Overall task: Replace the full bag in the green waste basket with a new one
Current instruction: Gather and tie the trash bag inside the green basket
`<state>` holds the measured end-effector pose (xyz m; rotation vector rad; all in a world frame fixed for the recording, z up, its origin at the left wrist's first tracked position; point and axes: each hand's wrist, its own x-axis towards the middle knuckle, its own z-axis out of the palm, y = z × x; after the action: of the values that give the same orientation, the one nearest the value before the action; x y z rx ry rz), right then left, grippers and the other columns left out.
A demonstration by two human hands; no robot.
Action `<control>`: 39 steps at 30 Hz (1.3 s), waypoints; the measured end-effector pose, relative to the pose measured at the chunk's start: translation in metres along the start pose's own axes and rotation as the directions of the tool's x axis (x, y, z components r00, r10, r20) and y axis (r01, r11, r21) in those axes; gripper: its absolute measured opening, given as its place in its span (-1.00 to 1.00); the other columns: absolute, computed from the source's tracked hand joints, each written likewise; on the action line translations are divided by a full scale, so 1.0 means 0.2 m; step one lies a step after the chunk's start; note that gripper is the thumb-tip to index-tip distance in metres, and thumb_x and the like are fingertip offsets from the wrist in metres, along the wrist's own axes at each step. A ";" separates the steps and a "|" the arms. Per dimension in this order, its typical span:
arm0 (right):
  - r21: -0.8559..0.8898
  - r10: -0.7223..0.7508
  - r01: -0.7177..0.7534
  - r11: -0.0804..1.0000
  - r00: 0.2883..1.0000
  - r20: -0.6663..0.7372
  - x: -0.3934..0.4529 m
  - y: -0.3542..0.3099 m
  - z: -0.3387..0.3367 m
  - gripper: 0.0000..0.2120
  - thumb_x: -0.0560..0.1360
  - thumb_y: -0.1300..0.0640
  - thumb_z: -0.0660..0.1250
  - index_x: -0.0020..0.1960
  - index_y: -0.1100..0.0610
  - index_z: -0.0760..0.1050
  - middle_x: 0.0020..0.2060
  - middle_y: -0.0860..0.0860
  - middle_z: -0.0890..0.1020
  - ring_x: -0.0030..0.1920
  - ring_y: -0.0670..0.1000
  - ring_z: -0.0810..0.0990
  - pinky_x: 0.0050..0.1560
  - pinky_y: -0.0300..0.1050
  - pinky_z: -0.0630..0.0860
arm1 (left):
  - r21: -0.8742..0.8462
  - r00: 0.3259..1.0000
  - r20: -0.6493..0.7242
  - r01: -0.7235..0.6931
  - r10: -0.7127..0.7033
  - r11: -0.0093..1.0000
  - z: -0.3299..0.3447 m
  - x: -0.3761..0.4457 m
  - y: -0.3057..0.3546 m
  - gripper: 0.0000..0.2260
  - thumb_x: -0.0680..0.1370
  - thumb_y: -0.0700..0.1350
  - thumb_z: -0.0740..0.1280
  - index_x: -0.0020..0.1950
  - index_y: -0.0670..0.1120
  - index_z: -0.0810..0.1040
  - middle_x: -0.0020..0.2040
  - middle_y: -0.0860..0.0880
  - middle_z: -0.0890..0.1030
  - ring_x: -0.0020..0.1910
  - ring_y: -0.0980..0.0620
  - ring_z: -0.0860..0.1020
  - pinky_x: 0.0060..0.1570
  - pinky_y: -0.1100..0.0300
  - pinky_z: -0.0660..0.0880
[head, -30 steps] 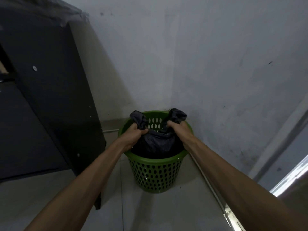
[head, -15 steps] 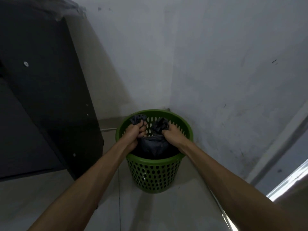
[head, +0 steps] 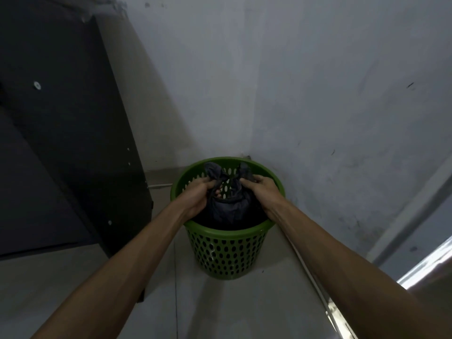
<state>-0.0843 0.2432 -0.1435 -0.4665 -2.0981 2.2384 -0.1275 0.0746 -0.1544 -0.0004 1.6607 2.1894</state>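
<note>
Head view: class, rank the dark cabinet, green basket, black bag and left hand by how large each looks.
1. Dark cabinet
2. Green basket
3. Black bag and left hand: look alike, and the basket hides part of the bag, so unranked.

I can read no text, label, brand, number or sign anywhere in front of me.
</note>
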 end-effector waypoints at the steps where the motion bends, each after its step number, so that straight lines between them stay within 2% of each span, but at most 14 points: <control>1: -0.001 -0.018 0.018 1.000 0.999 -0.040 -0.03 -0.02 0.00 -0.54 0.42 0.07 0.51 0.25 0.23 0.53 0.04 0.11 0.67 -0.06 0.06 0.68 -0.12 -0.16 0.64 | 0.003 1.000 -0.006 -0.014 0.014 1.000 0.01 0.00 0.00 -0.81 0.64 -0.32 0.16 0.18 -0.29 0.51 -0.11 -0.16 0.58 -0.28 0.05 0.51 -0.20 0.22 0.47; 3: 0.006 -0.039 0.040 0.999 0.993 -0.110 -0.04 -0.03 -0.01 -0.73 0.43 0.03 0.50 0.03 0.17 0.62 -0.20 0.03 0.69 -0.23 -0.03 0.67 -0.35 -0.30 0.58 | 0.009 0.999 -0.017 -0.027 0.027 1.000 0.02 -0.01 0.01 -0.83 0.64 -0.33 0.15 0.11 -0.24 0.51 -0.31 -0.05 0.59 -0.48 0.14 0.47 -0.43 0.34 0.44; 7: 0.012 -0.039 0.042 0.999 0.981 -0.188 -0.03 -0.05 0.00 -0.74 0.48 -0.09 0.43 -0.07 0.12 0.60 -0.19 0.02 0.65 -0.18 0.00 0.64 -0.25 -0.25 0.55 | 0.062 0.998 -0.034 -0.050 0.052 0.997 0.03 -0.02 -0.01 -0.81 0.65 -0.33 0.10 0.17 -0.24 0.47 -0.29 -0.04 0.52 -0.56 0.21 0.36 -0.54 0.40 0.29; 11: -0.104 -0.015 -0.004 0.995 0.984 -0.179 0.01 -0.04 0.03 -0.52 0.53 -0.20 0.28 0.15 0.21 0.53 0.02 0.07 0.62 0.01 0.10 0.60 0.04 -0.10 0.55 | 0.096 0.995 -0.090 -0.039 0.048 0.995 0.05 -0.01 -0.01 -0.74 0.65 -0.33 0.10 0.27 -0.27 0.49 -0.22 -0.04 0.56 -0.39 0.13 0.38 -0.43 0.36 0.29; 14: -0.047 0.037 -0.042 0.998 0.995 -0.096 0.02 -0.04 0.03 -0.37 0.50 -0.22 0.29 0.37 0.20 0.41 0.22 0.13 0.59 0.14 0.14 0.60 0.21 0.08 0.55 | 0.089 0.989 -0.144 -0.016 0.029 0.996 0.04 0.00 -0.01 -0.71 0.65 -0.34 0.08 0.32 -0.35 0.43 -0.28 -0.04 0.49 -0.50 0.17 0.34 -0.54 0.41 0.22; 18: 0.298 0.046 -0.056 0.953 0.998 0.038 0.00 -0.07 0.02 -0.70 0.63 0.06 0.23 0.10 0.31 0.54 -0.17 0.14 0.72 -0.09 0.12 0.69 0.12 0.09 0.58 | 0.019 0.981 -0.180 0.079 -0.074 0.997 0.02 -0.01 0.00 -0.78 0.65 -0.31 0.09 0.08 -0.23 0.54 -0.36 -0.03 0.53 -0.47 0.13 0.40 -0.40 0.33 0.34; 20: 0.417 0.054 -0.086 0.905 0.995 0.088 -0.03 -0.08 0.02 -0.75 0.66 0.12 0.17 -0.10 0.22 0.48 -0.50 0.02 0.59 -0.42 0.02 0.61 -0.12 0.04 0.59 | -0.065 0.977 -0.174 0.114 -0.124 0.991 0.01 -0.02 0.01 -0.74 0.66 -0.30 0.05 -0.14 -0.17 0.46 -0.53 0.03 0.48 -0.63 0.18 0.31 -0.55 0.39 0.28; 22: 0.384 0.066 -0.106 0.917 0.991 0.115 -0.04 -0.07 0.02 -0.75 0.67 0.12 0.13 -0.16 0.14 0.38 -0.61 -0.06 0.34 -0.63 -0.08 0.33 -0.39 -0.15 0.46 | -0.187 0.982 -0.128 0.117 -0.142 0.975 0.00 -0.02 0.02 -0.73 0.65 -0.30 0.03 -0.19 -0.15 0.39 -0.55 0.03 0.44 -0.66 0.18 0.27 -0.58 0.40 0.28; 24: 0.196 0.070 -0.100 0.975 0.985 0.155 -0.04 -0.08 0.01 -0.79 0.65 0.10 0.14 -0.14 0.11 0.35 -0.55 -0.08 0.29 -0.62 -0.13 0.22 -0.58 -0.28 0.23 | -0.268 0.984 -0.110 0.107 -0.141 0.957 -0.01 -0.01 0.04 -0.73 0.65 -0.29 0.02 -0.20 -0.14 0.36 -0.56 0.03 0.40 -0.62 0.15 0.29 -0.47 0.35 0.42; 26: 0.053 0.067 -0.079 0.995 0.977 0.203 -0.04 -0.08 0.00 -0.83 0.61 0.08 0.12 -0.13 0.09 0.32 -0.45 -0.07 0.31 -0.55 -0.13 0.24 -0.58 -0.31 0.12 | -0.297 0.984 -0.132 0.077 -0.121 0.952 0.00 0.00 0.04 -0.72 0.66 -0.28 0.02 -0.23 -0.15 0.34 -0.57 0.03 0.38 -0.61 0.15 0.29 -0.40 0.33 0.48; 30: -0.039 0.023 -0.015 0.999 0.980 0.198 -0.05 -0.06 0.01 -0.80 0.59 0.12 0.01 -0.17 0.08 0.32 -0.33 0.01 0.40 -0.39 -0.06 0.36 -0.43 -0.23 0.29 | -0.205 0.981 -0.181 0.032 -0.070 0.978 0.02 -0.02 0.02 -0.80 0.66 -0.29 0.06 -0.08 -0.18 0.42 -0.36 -0.04 0.40 -0.65 0.19 0.25 -0.65 0.37 0.22; 33: -0.149 -0.089 0.116 0.982 0.981 0.174 -0.07 -0.07 0.03 -0.82 0.61 0.20 0.10 0.01 0.08 0.47 -0.14 0.03 0.59 -0.22 -0.03 0.56 -0.21 -0.19 0.51 | -0.013 0.955 -0.292 0.054 -0.055 0.998 0.04 -0.02 0.00 -0.88 0.62 -0.31 0.22 -0.10 -0.21 0.47 -0.33 -0.08 0.43 -0.63 0.15 0.31 -0.66 0.36 0.23; 36: -0.089 -0.130 0.147 0.985 0.976 0.173 -0.06 -0.06 0.04 -0.69 0.60 0.25 0.23 0.31 0.02 0.32 0.12 0.02 0.60 0.05 0.00 0.63 0.09 -0.04 0.59 | 0.180 0.935 -0.354 0.088 -0.019 0.980 0.07 -0.02 0.00 -0.93 0.57 -0.25 0.34 -0.08 -0.21 0.47 -0.30 -0.12 0.49 -0.48 0.04 0.39 -0.60 0.31 0.34; 39: -0.130 -0.162 0.178 0.975 0.979 0.126 -0.05 -0.02 0.06 -0.73 0.57 0.19 0.32 0.22 0.08 0.35 0.19 0.11 0.60 0.05 0.04 0.66 0.12 0.05 0.60 | 0.289 0.951 -0.308 0.065 0.028 0.955 0.13 -0.02 -0.02 -0.84 0.57 -0.21 0.37 -0.14 -0.15 0.41 -0.29 -0.13 0.52 -0.44 0.01 0.44 -0.56 0.30 0.38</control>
<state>-0.0777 0.2289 -0.1370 -0.1579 -2.2656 2.0780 -0.1165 0.0973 -0.1486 -0.2903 2.1391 1.9804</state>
